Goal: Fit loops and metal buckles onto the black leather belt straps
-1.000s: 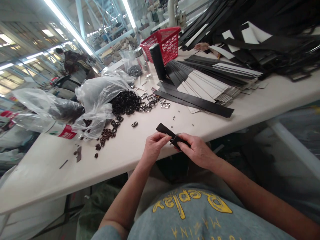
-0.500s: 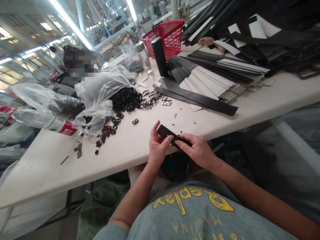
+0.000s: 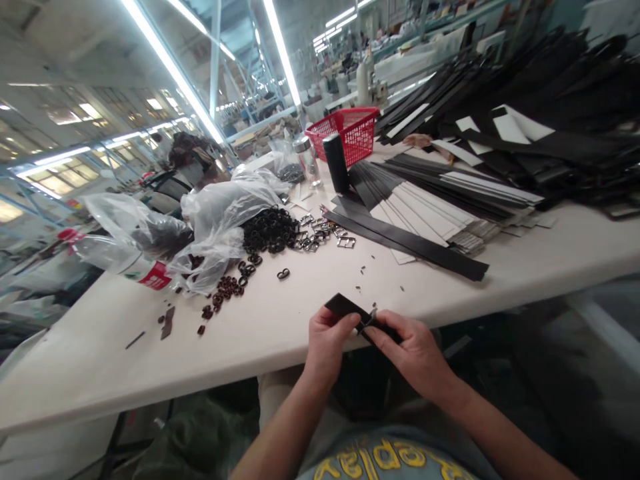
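Observation:
Both hands hold one black strap point(image 3: 343, 306) just over the table's front edge. My left hand point(image 3: 328, 337) pinches its left part between thumb and fingers. My right hand point(image 3: 411, 343) grips the right part, thumb on top. Between the thumbs, a small metal buckle point(image 3: 371, 318) sits around the strap, partly hidden by the fingers. Beyond the hands lie loose metal buckles point(image 3: 320, 233), a pile of black loops point(image 3: 270, 230) and small brown loops point(image 3: 225, 290). One black loop point(image 3: 283, 274) lies apart from the pile.
Long black strips point(image 3: 420, 250) and a stack of pale-backed strips point(image 3: 425, 213) lie at the right. Behind them stand a dark cylinder point(image 3: 336, 163), a glass bottle point(image 3: 308, 163) and a red basket point(image 3: 350, 133). Plastic bags point(image 3: 225, 200) and a plastic bottle point(image 3: 117, 257) occupy the left.
The camera view has tilted up, so table and hands appear lower. My left hand's index finger, raised before, is now bent behind the strap. Both hands still hold the strap.

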A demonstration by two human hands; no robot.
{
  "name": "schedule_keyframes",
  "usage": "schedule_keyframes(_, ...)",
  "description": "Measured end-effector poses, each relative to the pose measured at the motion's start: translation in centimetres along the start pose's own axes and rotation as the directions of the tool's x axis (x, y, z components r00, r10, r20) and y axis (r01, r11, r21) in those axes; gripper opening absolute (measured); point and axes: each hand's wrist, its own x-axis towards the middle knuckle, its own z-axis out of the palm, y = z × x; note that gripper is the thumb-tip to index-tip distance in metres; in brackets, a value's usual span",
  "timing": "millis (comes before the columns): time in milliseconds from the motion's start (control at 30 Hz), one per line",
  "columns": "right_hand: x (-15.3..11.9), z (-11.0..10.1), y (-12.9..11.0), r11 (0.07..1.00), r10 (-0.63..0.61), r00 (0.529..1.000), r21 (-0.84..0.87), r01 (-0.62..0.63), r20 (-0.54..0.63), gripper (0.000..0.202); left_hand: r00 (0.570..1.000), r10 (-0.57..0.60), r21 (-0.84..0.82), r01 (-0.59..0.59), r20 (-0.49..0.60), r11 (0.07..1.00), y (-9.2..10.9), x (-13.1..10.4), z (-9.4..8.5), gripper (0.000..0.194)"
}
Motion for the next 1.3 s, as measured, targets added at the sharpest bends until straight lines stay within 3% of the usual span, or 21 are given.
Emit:
schedule_keyframes(200,-0.5,0.2,0.2,0.999,0.025,1.000,0.041,-0.025,0.003,0.030,0.987,0.096,0.142,-0.114,0.129,0.983,0.4,-0.7,-1.0,0.018)
schedule_keyframes(533,-1.0,0.8,-0.4,0.997,-0.067,0.998,-0.025,0.068,0.017,0.031,0.987,0.163,0.098,-0.162,0.004,0.982,0.3,-0.8,0.1,0.022)
schedule_keyframes(667,-1.1,1.1,-0.3,0.992,-0.090,0.995,-0.092,0.086,-0.042,0.033,0.966,0.260,0.211,-0.252,-0.007,0.944,0.2,-0.9,0.0,0.013)
schedule_keyframes(733,-1.1,1.2,-0.3,0.993,-0.075,0.996,-0.099,0.070,-0.048,0.034,0.917,0.397,0.367,-0.377,0.023,0.850,0.3,-1.0,-0.1,0.004)
schedule_keyframes(833,-1.0,1.2,-0.3,0.997,-0.025,0.999,-0.068,0.022,-0.044,0.035,0.775,0.607,0.567,-0.585,0.178,0.580,0.7,-1.1,-0.2,0.006)
schedule_keyframes(933,-0.6,1.0,-0.7,0.998,0.062,0.997,0.018,-0.062,-0.036,0.039,0.625,0.701,0.571,-0.732,0.343,0.373,1.1,-1.3,-0.1,0.014)
schedule_keyframes(1000,-0.4,0.8,-0.9,0.990,0.112,0.993,0.088,-0.110,-0.023,0.041,0.576,0.709,0.515,-0.786,0.407,0.343,1.4,-1.6,-0.1,0.019)
schedule_keyframes(1067,-0.2,0.6,-1.1,0.981,0.146,0.989,0.127,-0.143,-0.011,0.043,0.607,0.676,0.454,-0.784,0.417,0.424,1.7,-1.8,-0.2,0.024)
schedule_keyframes(1133,-0.2,0.4,-1.1,0.982,0.158,0.987,0.105,-0.156,-0.005,0.043,0.717,0.601,0.400,-0.697,0.354,0.595,2.1,-1.9,-0.1,0.032)
schedule_keyframes(1233,-0.1,-0.1,-1.2,0.989,0.144,0.989,0.018,-0.145,0.030,0.042,0.904,0.373,0.271,-0.420,0.210,0.866,2.6,-1.6,0.1,0.030)
schedule_keyframes(1300,0.0,-0.5,-1.5,0.992,0.125,0.989,-0.026,-0.124,0.074,0.042,0.960,0.197,0.163,-0.231,0.196,0.959,2.9,-1.1,0.1,0.024)
